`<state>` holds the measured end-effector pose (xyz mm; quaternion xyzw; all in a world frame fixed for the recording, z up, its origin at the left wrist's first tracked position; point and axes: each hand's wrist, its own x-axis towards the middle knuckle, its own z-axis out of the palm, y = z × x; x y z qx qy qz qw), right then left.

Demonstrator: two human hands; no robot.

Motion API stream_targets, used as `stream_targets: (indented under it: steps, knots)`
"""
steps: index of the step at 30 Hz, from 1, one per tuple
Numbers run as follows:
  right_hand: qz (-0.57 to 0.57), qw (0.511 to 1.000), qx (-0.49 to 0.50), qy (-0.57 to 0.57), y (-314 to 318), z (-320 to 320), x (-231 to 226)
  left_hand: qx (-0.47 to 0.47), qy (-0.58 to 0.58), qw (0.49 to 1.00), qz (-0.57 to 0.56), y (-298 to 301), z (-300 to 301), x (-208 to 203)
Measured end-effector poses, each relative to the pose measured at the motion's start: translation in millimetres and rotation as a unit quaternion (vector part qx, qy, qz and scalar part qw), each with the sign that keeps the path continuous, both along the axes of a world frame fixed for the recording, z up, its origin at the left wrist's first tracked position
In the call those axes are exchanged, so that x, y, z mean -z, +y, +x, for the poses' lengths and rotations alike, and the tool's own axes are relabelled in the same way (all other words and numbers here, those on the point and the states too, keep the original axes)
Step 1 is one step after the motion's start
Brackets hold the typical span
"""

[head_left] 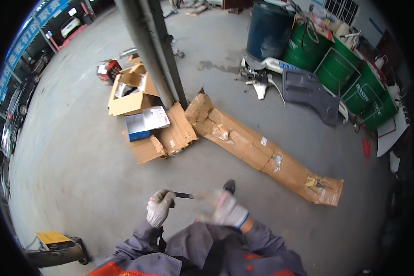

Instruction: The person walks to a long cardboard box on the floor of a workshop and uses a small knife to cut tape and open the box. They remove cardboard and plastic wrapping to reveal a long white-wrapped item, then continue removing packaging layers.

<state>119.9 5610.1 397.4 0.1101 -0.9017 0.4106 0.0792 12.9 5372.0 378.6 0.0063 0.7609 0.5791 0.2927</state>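
My left hand [159,208], in a whitish work glove, is closed on a short, flat dark strip [184,195] that sticks out to the right. What kind of thing the strip is I cannot make out. Close by on the right, my right hand [230,210] wears a similar glove with a blue cuff. Motion smears its fingers, so their pose and anything in them are unclear. Both hands are in front of my body, above the grey floor [124,193]. A dark shoe [229,186] shows just beyond the right hand.
A long, taped cardboard package [257,152] lies diagonally ahead. By a metal post [154,50] are an open carton [129,92], a blue-and-white box [145,123] and flattened cardboard [181,126]. Green drums [306,46] and car parts [308,87] stand right. A yellow-topped device [53,238] sits lower left.
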Motion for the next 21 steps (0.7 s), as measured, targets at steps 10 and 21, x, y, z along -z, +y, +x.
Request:
stream_targets:
  steps: [10, 21]
  knots:
    - [0.05, 0.965, -0.012, -0.256, 150.1, -180.7, 104.4, 0.16, -0.056, 0.983, -0.068, 201.7, -146.5, 69.9]
    - [0.301, 0.894, 0.162, -0.291, 277.8, -311.2, 357.2, 0.056, -0.138, 0.987, -0.063, 266.3, -305.6, 367.5]
